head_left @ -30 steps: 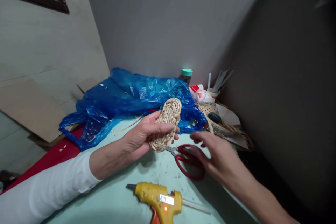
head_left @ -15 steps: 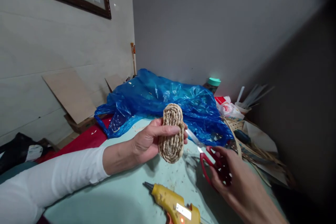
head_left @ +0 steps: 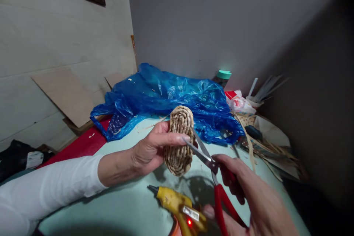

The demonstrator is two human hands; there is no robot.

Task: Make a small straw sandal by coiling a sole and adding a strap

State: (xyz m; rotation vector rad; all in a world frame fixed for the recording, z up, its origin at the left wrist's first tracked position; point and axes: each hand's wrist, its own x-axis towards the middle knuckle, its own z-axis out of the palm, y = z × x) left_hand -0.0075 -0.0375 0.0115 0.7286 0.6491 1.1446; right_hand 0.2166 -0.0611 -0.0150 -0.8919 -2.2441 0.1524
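Note:
My left hand (head_left: 149, 149) grips a small oval mat of braided straw (head_left: 179, 138), holding it upright on edge above the pale green table (head_left: 121, 206). My right hand (head_left: 249, 199) is closed round the red handles of a pair of scissors (head_left: 218, 188). The scissor blades are parted and their tips reach the right edge of the straw mat, beside my left thumb. A yellow hot glue gun (head_left: 179, 208) lies on the table just below both hands, its red light on.
A crumpled blue plastic bag (head_left: 166, 99) lies behind the hands. At the back right are a teal-capped jar (head_left: 222, 76), a red and white packet (head_left: 239, 103), a cup of sticks (head_left: 258, 94) and woven scraps (head_left: 265, 143). Cardboard (head_left: 65, 94) leans on the left wall.
My right hand picked the red scissors up off the table and brought the opened blades to the straw mat's edge. My left hand turned the mat more upright.

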